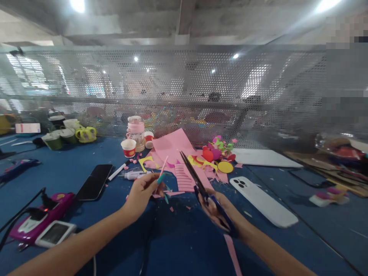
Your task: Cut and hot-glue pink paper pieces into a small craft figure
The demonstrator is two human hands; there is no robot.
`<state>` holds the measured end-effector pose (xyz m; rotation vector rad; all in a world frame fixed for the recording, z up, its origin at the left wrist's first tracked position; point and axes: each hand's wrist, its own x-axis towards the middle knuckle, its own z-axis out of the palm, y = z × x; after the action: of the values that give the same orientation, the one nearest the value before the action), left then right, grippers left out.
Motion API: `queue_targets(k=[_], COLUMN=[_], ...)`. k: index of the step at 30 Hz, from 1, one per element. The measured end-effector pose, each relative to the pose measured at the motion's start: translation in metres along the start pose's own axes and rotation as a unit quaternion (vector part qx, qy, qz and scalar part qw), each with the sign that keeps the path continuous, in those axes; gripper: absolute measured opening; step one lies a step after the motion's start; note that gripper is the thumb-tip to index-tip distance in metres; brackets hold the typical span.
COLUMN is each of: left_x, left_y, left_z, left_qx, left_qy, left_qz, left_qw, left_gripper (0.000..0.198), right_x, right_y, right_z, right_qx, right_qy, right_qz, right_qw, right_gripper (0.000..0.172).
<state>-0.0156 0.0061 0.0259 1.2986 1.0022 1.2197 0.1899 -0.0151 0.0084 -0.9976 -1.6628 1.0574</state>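
My left hand (141, 193) pinches a thin pink paper strip (163, 168) that points upward. Teal patches, seemingly long fingernails, show at its fingertips. In my right hand (221, 209) is a pair of scissors (194, 174) with dark blue handles, its blades pointing up and away and looking close together. Beyond the hands lies a pink sheet with dark lines (184, 178), partly under other pieces. Behind it rises a larger pink sheet (174, 143). Yellow scraps with cut-outs (148, 164) and a yellow disc (225, 166) lie about them.
A white phone (263, 201) lies right, a black phone (95, 182) left, near a purple power strip (43, 214) with plugs. Paper cups (128, 148) and a clear bottle with pink top (136, 134) stand behind. A perforated metal screen (184, 88) borders the blue table (178, 245).
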Motion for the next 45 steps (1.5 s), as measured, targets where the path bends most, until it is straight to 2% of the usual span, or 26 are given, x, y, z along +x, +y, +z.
queue_targets(k=[1, 4, 9, 12, 16, 19, 23, 28, 32, 36, 38, 45], left_x=[-0.001, -0.002, -0.001, -0.001, -0.003, -0.003, -0.004, -0.008, -0.010, -0.010, -0.010, -0.009], left_y=[0.000, 0.000, -0.006, -0.008, -0.012, -0.016, -0.017, -0.012, -0.011, -0.013, -0.014, -0.017], left_z=[0.000, 0.001, 0.000, -0.001, -0.002, -0.005, -0.007, -0.003, -0.001, -0.002, -0.003, -0.005], left_qx=[-0.008, -0.010, 0.038, 0.062, 0.114, 0.186, 0.281, 0.333, 0.355, 0.372, 0.380, 0.386], left_qy=[0.007, 0.028, 0.069, 0.073, 0.061, 0.070, 0.071, 0.062, 0.062, 0.056, 0.052, 0.045], left_qz=[-0.004, 0.002, 0.053, 0.080, 0.135, 0.200, 0.298, 0.371, 0.399, 0.414, 0.420, 0.430], left_qw=[1.000, 1.000, 0.996, 0.992, 0.982, 0.959, 0.909, 0.865, 0.843, 0.829, 0.823, 0.815], left_gripper=[0.027, 0.029, 0.022, 0.018, 0.015, 0.018, 0.021, 0.020, 0.020, 0.023, 0.023, 0.024], right_x=[-0.002, -0.005, -0.005, -0.006, -0.009, -0.009, -0.008, -0.012, -0.014, -0.011, -0.010, -0.013], right_y=[-0.001, 0.000, 0.010, 0.007, -0.003, -0.005, -0.006, -0.011, -0.012, -0.014, -0.016, -0.020], right_z=[-0.001, -0.006, -0.007, -0.004, -0.004, -0.008, -0.010, -0.007, -0.007, -0.012, -0.013, -0.011], right_qx=[0.008, 0.034, -0.112, -0.173, -0.180, -0.155, -0.129, -0.098, -0.095, -0.132, -0.145, -0.141], right_qy=[-0.012, -0.049, -0.001, -0.012, -0.042, -0.068, -0.076, -0.092, -0.094, -0.115, -0.115, -0.090], right_qz=[-0.001, 0.052, 0.080, 0.067, 0.069, 0.086, 0.114, 0.127, 0.141, 0.064, 0.051, 0.130], right_qw=[1.000, 0.997, 0.991, 0.983, 0.980, 0.982, 0.982, 0.983, 0.981, 0.983, 0.981, 0.977], right_gripper=[0.053, 0.053, 0.033, 0.025, 0.034, 0.044, 0.054, 0.049, 0.047, 0.053, 0.054, 0.045])
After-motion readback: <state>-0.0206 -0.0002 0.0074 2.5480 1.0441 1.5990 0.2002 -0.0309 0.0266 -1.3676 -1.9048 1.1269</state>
